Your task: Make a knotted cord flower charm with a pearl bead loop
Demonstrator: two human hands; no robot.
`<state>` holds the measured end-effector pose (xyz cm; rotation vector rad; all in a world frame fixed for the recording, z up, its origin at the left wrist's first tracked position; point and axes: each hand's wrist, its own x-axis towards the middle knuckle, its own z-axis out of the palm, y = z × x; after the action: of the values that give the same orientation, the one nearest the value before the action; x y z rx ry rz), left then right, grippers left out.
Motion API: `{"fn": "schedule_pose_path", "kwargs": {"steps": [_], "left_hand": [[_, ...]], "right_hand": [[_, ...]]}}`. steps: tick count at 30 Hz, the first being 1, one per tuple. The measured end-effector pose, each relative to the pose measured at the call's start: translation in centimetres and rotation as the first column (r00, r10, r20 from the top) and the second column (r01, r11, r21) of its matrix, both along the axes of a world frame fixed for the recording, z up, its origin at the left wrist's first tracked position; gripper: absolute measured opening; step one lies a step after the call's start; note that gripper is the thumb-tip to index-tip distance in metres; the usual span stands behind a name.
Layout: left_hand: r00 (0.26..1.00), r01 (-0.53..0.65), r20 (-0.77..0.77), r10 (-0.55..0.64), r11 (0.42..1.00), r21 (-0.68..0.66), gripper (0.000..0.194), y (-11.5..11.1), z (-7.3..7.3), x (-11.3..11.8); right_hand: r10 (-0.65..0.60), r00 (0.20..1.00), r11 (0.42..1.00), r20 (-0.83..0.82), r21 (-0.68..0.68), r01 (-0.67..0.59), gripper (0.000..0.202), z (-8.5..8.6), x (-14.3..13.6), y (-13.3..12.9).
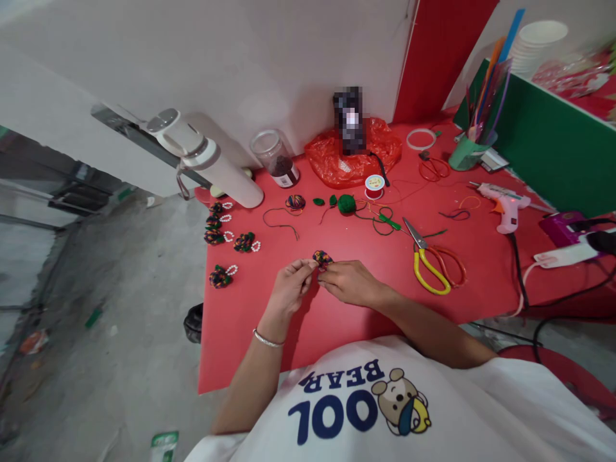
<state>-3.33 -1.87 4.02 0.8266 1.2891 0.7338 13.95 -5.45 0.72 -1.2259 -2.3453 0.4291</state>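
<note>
Between my two hands, just above the red table, is a small multicoloured crocheted yarn piece (322, 258). My left hand (294, 280) pinches its left side between thumb and fingertips. The fingers of my right hand (347, 281) close on its lower right edge. Beyond my hands lie a ball of green yarn (346, 205), a small multicoloured yarn ball (295, 203) with a loose strand, and two green crocheted leaves (318, 201). Several finished-looking yarn pieces with white bead loops (221, 276) sit along the table's left side.
Yellow-handled scissors (430, 273) and a green-handled crochet hook (389, 221) lie to the right. Farther right are a hot glue gun (507, 205) and a power strip (561, 255). A tall bottle (226, 170), a jar (279, 163) and a red plastic bag (327, 163) stand along the back.
</note>
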Motion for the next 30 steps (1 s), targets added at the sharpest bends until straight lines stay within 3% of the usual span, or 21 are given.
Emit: {"fn": "schedule_pose_path", "kwargs": {"steps": [3,6,8,10,11,13,17,20,23,26,30], "left_hand": [[1.0,-0.002,-0.009,0.002,1.0,0.002,0.036,-0.1,-0.4,-0.1],[1.0,-0.001,0.027,0.001,1.0,0.008,0.035,-0.2,-0.8,-0.3],[0.999,0.004,0.048,-0.005,1.0,0.021,0.034,-0.2,-0.9,-0.4],[0.999,0.026,0.045,-0.027,1.0,0.018,0.035,-0.3,-0.8,-0.5],[0.999,0.037,0.04,-0.038,0.999,0.01,0.036,-0.4,-0.6,-0.5],[0.998,0.048,0.041,-0.048,0.999,-0.009,0.038,-0.4,-0.3,-0.4],[0.996,0.027,0.088,-0.022,0.998,-0.05,0.036,-0.4,0.3,-0.2],[0.996,0.002,0.091,0.003,0.998,-0.056,0.033,-0.4,0.4,-0.4],[0.998,-0.003,0.068,0.006,0.999,-0.049,0.032,-0.5,0.0,-0.7],[0.999,0.016,0.05,-0.015,1.0,-0.024,0.033,-0.8,-0.6,-0.8],[0.997,0.035,0.06,-0.038,0.998,0.05,0.033,-1.1,-1.2,-0.4]], "right_hand": [[-0.031,0.997,0.999,-0.073,-0.041,0.028,0.025,0.2,-0.1,-0.2],[-0.073,0.953,0.973,-0.296,-0.233,0.002,0.023,0.5,-0.1,-0.5],[-0.176,0.848,0.886,-0.5,-0.456,-0.085,0.024,0.9,-0.1,-0.6],[-0.333,0.712,0.749,-0.618,-0.632,-0.199,0.03,1.3,0.0,-0.6],[-0.398,0.656,0.698,-0.641,-0.676,-0.237,0.031,1.4,0.1,-0.6],[-0.456,0.588,0.667,-0.668,-0.694,-0.27,0.031,1.6,0.2,-0.5],[-0.438,0.597,0.705,-0.672,-0.669,-0.236,0.027,1.2,0.0,-0.6],[-0.403,0.687,0.789,-0.604,-0.61,-0.073,0.022,0.6,0.3,-0.9],[-0.352,0.821,0.9,-0.448,-0.403,0.166,0.016,0.5,0.9,-1.2],[-0.375,0.851,0.926,-0.368,-0.193,0.324,0.019,1.0,1.3,-1.3],[-0.317,0.893,0.946,-0.321,-0.17,0.275,0.018,1.9,0.7,-0.6]]}}
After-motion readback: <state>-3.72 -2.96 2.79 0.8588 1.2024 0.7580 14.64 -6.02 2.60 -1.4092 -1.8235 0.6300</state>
